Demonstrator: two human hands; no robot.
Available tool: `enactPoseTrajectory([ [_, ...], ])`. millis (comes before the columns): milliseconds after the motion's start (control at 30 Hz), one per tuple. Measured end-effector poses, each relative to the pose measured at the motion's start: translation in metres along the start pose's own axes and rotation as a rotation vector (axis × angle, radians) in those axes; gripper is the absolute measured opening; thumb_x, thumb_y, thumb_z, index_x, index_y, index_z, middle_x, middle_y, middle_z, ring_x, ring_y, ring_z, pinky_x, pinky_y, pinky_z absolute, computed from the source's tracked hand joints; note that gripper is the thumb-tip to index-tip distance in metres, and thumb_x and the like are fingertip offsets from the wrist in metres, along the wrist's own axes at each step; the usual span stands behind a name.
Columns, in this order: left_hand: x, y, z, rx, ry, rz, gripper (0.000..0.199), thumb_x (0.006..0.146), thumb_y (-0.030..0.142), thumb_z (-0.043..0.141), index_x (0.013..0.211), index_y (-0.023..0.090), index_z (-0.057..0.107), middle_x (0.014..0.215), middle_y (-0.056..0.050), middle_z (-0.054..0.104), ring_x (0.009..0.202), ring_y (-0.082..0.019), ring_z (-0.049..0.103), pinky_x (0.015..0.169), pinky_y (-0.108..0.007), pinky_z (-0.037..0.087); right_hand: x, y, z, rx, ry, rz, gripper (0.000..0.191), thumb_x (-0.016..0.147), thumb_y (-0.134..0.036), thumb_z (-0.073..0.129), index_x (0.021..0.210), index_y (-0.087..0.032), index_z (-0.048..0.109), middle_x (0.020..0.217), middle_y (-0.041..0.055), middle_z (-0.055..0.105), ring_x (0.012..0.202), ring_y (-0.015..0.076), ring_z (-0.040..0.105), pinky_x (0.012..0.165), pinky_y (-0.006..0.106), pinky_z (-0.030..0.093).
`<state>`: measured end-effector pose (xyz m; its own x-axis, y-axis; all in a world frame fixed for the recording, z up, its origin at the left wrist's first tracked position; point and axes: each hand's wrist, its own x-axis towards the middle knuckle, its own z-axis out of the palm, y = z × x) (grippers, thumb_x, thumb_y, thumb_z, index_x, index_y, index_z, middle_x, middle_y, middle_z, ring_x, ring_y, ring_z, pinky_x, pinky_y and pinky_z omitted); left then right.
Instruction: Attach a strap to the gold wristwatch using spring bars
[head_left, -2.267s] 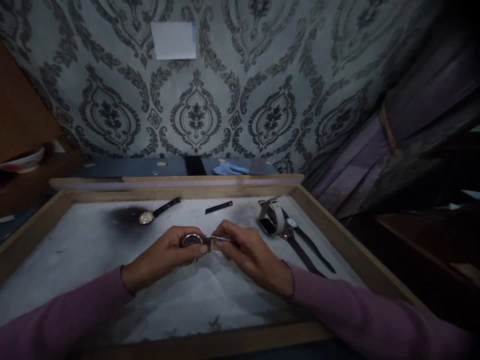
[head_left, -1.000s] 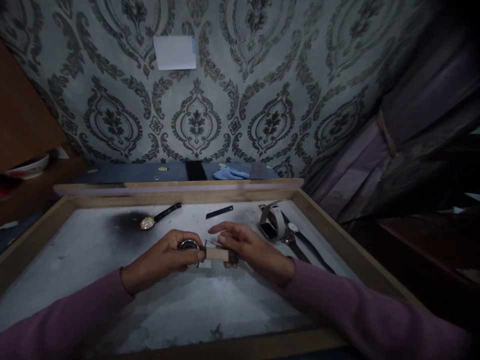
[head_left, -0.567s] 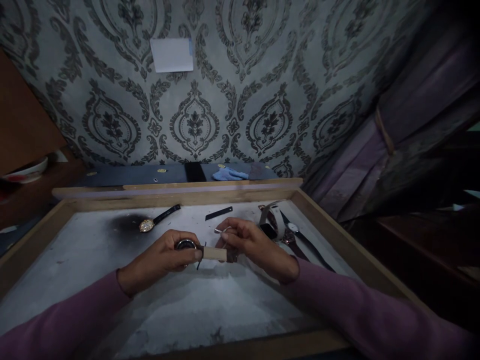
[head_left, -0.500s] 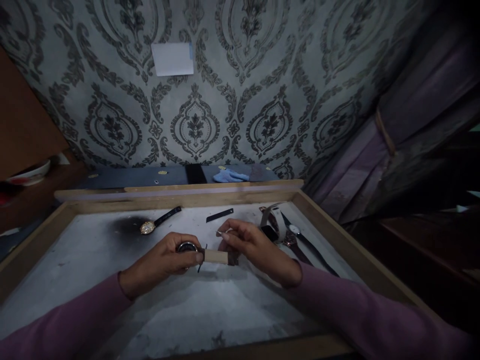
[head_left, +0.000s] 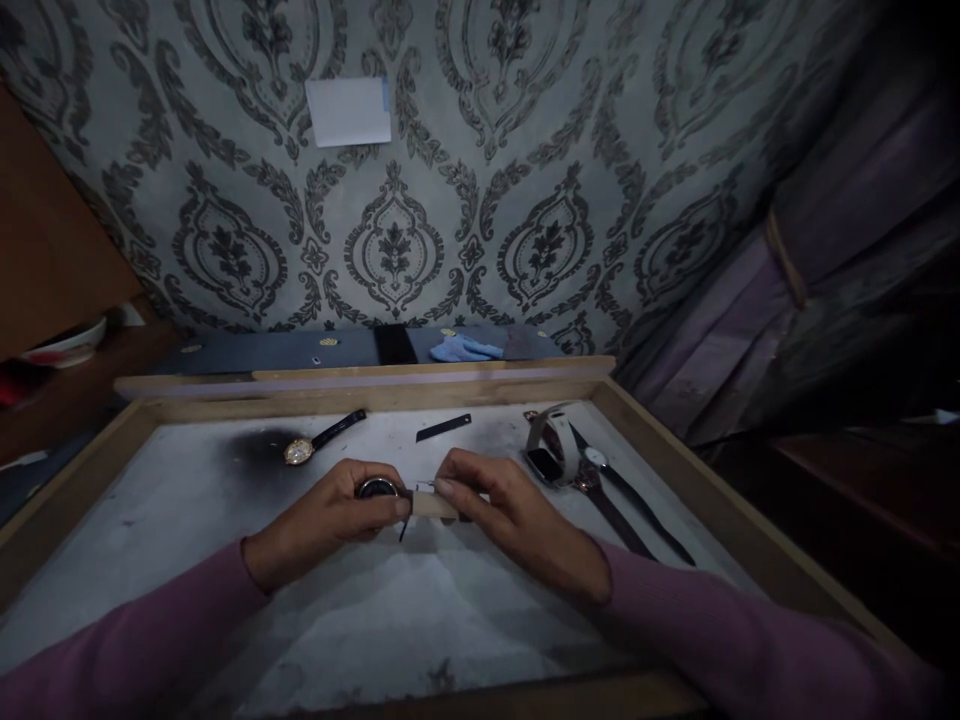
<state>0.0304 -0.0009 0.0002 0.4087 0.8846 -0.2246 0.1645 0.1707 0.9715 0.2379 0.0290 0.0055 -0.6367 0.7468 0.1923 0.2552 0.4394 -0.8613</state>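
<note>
My left hand point(head_left: 330, 515) is closed round a round, silver-rimmed watch point(head_left: 378, 488), thumb on the strap end beside the case. The strap point(head_left: 433, 504), its pale beige side showing, stretches right from the case toward my right hand point(head_left: 506, 505). A thin dark piece sticks out below the strap by my left thumb. Between the thumb and fingertips of my right hand is a small thin metallic item point(head_left: 426, 484), held just over the strap; its exact shape is too small to tell. Behind the hands lies a flat dark strip point(head_left: 443, 428) with a hole at one end.
A wooden-rimmed tray point(head_left: 217, 408) surrounds the work. At its left lies a gold watch point(head_left: 298, 451) with a black strap. Several watches, including a white-strapped one point(head_left: 568, 447), lie at the right. Beyond the rim are a blue cloth point(head_left: 465, 348) and a black flat object point(head_left: 394, 345).
My right hand has lowered and turned, bringing the thin item down close to the strap. My left hand still holds the watch. The view has shifted slightly.
</note>
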Motion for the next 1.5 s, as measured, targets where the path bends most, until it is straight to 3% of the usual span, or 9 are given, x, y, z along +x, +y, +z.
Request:
enactPoseTrajectory([
  [267, -0.0001, -0.0005, 0.0004, -0.039, -0.019, -0.006, 0.028, 0.079, 0.042, 0.065, 0.074, 0.016, 0.057, 0.050, 0.010, 0.033, 0.046, -0.006, 0.020, 0.045, -0.021, 0.016, -0.0013, 0.0004, 0.0029, 0.183, -0.068, 0.075, 0.027, 0.091, -0.036, 0.049, 0.076, -0.015, 0.055, 0.066, 0.0014, 0.062, 0.062, 0.0122, 0.062, 0.057, 0.023, 0.043],
  [1500, 0.0013, 0.0011, 0.0015, -0.022, -0.031, 0.010, 0.026, 0.077, 0.040, 0.065, 0.070, 0.016, 0.058, 0.050, 0.010, 0.032, 0.046, -0.006, 0.019, 0.044, -0.020, 0.018, -0.0007, -0.0006, 0.0056, 0.352, -0.121, 0.184, 0.026, 0.089, -0.036, 0.054, 0.078, -0.012, 0.056, 0.065, 0.0018, 0.061, 0.053, 0.0081, 0.061, 0.050, 0.018, 0.043],
])
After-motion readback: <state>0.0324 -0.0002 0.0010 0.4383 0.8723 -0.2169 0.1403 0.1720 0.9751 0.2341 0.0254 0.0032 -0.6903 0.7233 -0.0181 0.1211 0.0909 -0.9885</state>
